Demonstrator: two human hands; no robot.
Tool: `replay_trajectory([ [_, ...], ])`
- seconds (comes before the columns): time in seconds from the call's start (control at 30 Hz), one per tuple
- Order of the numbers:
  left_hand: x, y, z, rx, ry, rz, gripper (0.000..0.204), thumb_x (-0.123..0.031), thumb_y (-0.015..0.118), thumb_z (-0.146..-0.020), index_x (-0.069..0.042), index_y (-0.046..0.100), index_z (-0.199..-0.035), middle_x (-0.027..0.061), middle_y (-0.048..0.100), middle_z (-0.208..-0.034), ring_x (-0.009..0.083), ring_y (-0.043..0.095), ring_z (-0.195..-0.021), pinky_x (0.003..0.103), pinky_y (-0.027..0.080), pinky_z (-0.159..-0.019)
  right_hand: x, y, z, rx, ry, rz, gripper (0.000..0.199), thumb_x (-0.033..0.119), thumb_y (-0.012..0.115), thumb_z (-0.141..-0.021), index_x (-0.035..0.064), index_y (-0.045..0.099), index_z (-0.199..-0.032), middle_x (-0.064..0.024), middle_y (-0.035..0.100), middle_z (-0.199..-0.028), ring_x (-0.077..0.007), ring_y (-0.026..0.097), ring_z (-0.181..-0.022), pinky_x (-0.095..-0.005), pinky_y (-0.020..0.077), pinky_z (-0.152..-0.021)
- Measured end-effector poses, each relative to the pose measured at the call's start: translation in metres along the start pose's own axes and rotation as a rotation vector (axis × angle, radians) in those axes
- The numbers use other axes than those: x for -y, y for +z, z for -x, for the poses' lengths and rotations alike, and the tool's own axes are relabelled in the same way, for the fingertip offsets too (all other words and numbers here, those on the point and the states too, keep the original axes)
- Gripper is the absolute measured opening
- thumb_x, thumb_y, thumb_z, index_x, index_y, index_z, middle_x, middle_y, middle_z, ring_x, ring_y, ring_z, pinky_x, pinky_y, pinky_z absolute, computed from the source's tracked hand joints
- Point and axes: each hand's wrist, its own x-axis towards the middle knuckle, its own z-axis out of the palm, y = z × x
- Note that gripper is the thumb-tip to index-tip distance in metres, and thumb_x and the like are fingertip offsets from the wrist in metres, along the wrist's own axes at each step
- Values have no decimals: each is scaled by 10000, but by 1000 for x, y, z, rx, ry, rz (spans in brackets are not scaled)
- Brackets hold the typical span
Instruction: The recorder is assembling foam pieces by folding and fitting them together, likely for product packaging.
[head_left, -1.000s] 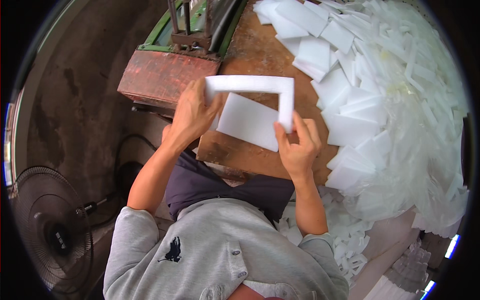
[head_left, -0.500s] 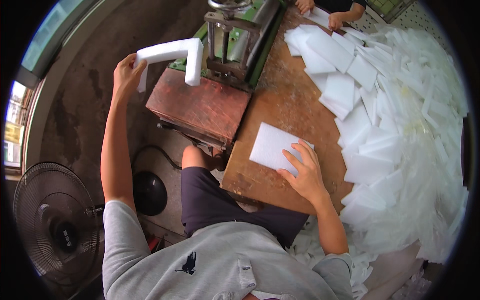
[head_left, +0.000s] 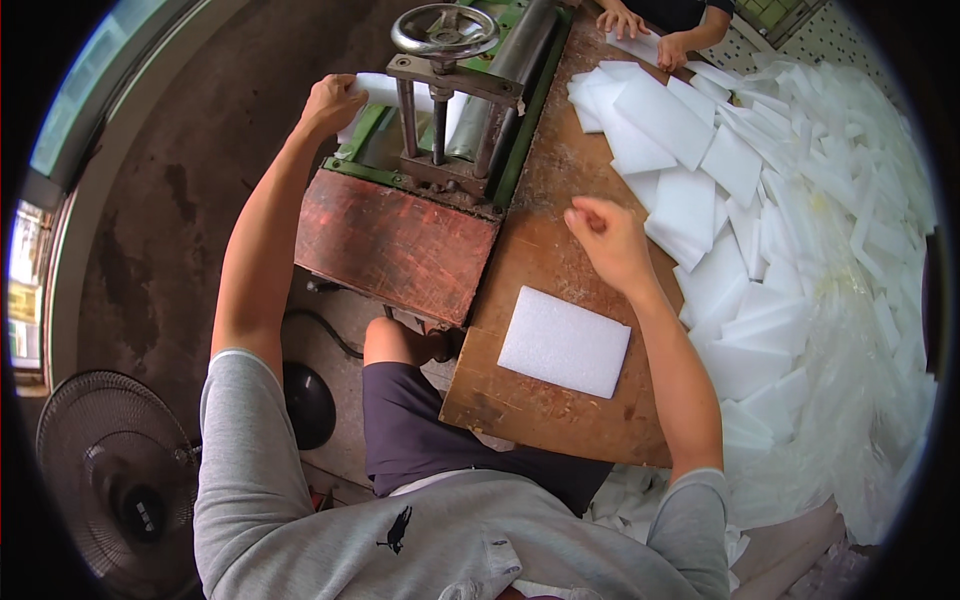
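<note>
A wooden table (head_left: 545, 190) carries a large heap of white foam sheets (head_left: 745, 260) on its right, and a green machine (head_left: 455, 75) with a metal handwheel stands along its left. The white foam frame (head_left: 378, 90) is at the machine, partly hidden behind its metal posts. It looks light, soft and springy, likely to bend or tear at its thin sides, so a corner seems the best place to grip. One foam block (head_left: 565, 342) lies flat near the table's front edge; it should be just as light, best pinched by opposite edges. The left arm reaches far forward, its hand (head_left: 332, 103) closed around the frame's near-left corner. The right hand (head_left: 610, 238) hovers above the table, elbow bent, fingers curled narrow toward the thumb, apparently holding nothing.
</note>
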Motion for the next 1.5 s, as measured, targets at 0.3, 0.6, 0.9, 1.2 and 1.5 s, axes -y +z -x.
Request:
replay_trajectory([
  [0.3,-8,39,6,27,114,-1,315,-273,675,-810,36,677,-875,286,652,-864,435,660,-856,470,517,-752,8,55,-104,51,203,125,535,512,654,-870,-10,712,-772,-207,673,-712,-359,674,-719,-427,525,-729],
  [0.6,-53,49,12,65,317,155,277,-231,628,-863,10,689,-985,254,648,-807,399,663,-762,430,517,-703,4,69,-115,-74,164,299,509,451,684,-803,-55,721,-766,-281,692,-771,-417,699,-784,-457,556,-766],
  [0.9,-105,-19,110,-386,-156,747,327,-273,584,-1004,14,702,-1108,34,666,-807,95,599,-659,264,502,-632,-9,-46,-37,-283,210,614,344,280,708,-767,-64,704,-779,-265,692,-762,-427,692,-746,-458,567,-736],
  [1.2,-246,-7,257,64,102,625,366,-265,720,-916,56,691,-1089,142,672,-836,171,623,-720,309,510,-670,44,-73,146,-314,311,281,283,187,742,-797,-38,601,-699,-109,556,-574,-230,518,-500,-379,430,-532],
  [1.5,-231,41,277,95,206,436,359,-249,718,-900,62,676,-1073,175,638,-847,251,614,-710,361,504,-680,30,-50,171,-272,211,344,294,192,760,-784,-39,602,-694,-140,580,-629,-298,552,-573,-426,446,-571],
])
